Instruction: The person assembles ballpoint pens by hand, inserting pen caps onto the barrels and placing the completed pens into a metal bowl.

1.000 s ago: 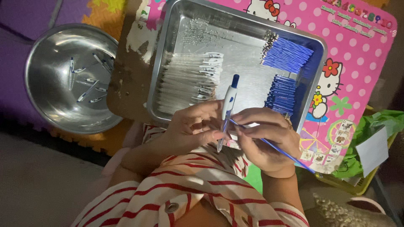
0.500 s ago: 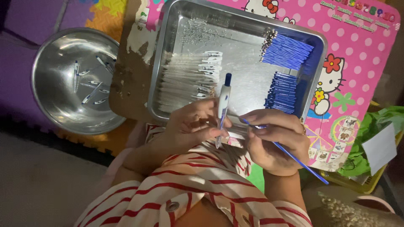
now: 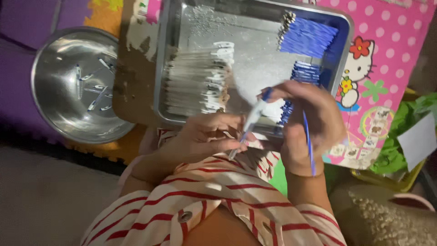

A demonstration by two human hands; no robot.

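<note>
Holding a white pen barrel point(image 3: 251, 122) between them, both hands work just in front of the near rim of a rectangular metal tray point(image 3: 169, 64). The left hand point(image 3: 207, 136) is curled around the lower end of the barrel, fingers closed on it, while the right hand point(image 3: 306, 119) pinches the upper end, where a blue tip shows between its fingers. The barrel slants from lower left to upper right. A thin blue refill point(image 3: 308, 145) also runs down along the right hand's palm and wrist, apparently tucked under its fingers, though the blur makes the grip hard to judge. Below the hands lies the person's red-and-white striped shirt point(image 3: 214, 200).

Inside the tray, a stack of clear-and-white pen barrels point(image 3: 198, 84) fills the left half, lying crosswise. Two bundles of blue refills point(image 3: 308, 37) sit against the tray's right wall, one at the far right corner, the other nearer the right hand. The tray rests on a pink polka-dot tabletop point(image 3: 391, 54) printed with a cartoon cat.

Well to the left, on a purple floor mat point(image 3: 18, 59), stands a round steel bowl point(image 3: 54, 59) with a few small pen parts point(image 3: 93, 89) scattered in its bottom. At the right edge, a green bag point(image 3: 405, 132) with a white card point(image 3: 419, 141) lies beside the tabletop.
</note>
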